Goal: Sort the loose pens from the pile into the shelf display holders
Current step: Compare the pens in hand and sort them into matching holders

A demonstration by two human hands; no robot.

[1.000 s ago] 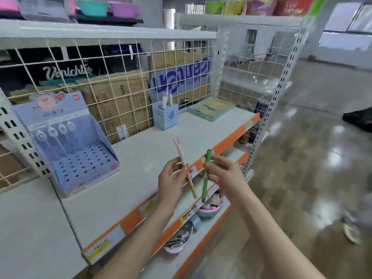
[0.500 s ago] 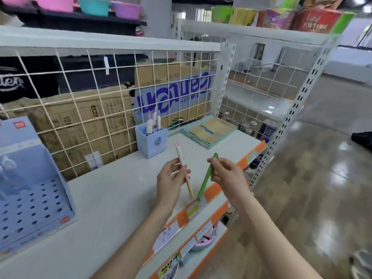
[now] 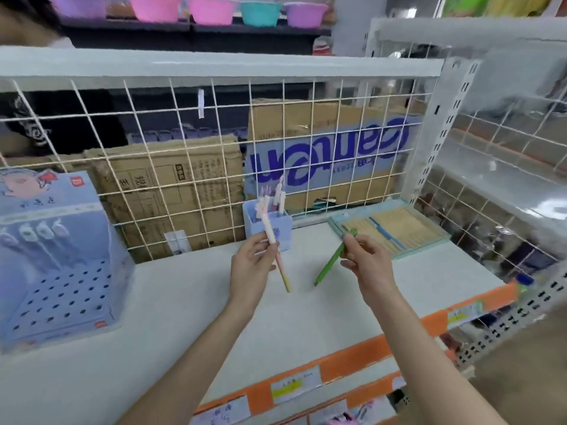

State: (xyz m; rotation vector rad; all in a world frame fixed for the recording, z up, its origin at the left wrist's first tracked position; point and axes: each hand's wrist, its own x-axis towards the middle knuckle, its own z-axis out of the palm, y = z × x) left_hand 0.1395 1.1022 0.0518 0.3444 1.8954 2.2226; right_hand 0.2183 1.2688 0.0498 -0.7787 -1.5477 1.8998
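Head view: both hands are raised above the white shelf (image 3: 171, 317), apart from each other. The left hand (image 3: 251, 268) pinches a pink pen (image 3: 277, 253) near its upper half, the pen tilted with its tip pointing down and right. The right hand (image 3: 366, 260) pinches a green pen (image 3: 329, 265) at its upper end, the tip slanting down to the left. Just beyond the left hand stands a small blue pen cup (image 3: 283, 223) with several pens in it, against the wire grid (image 3: 184, 124). At the left sits a blue perforated display stand (image 3: 61, 289). A teal tray (image 3: 426, 240) lies far right.
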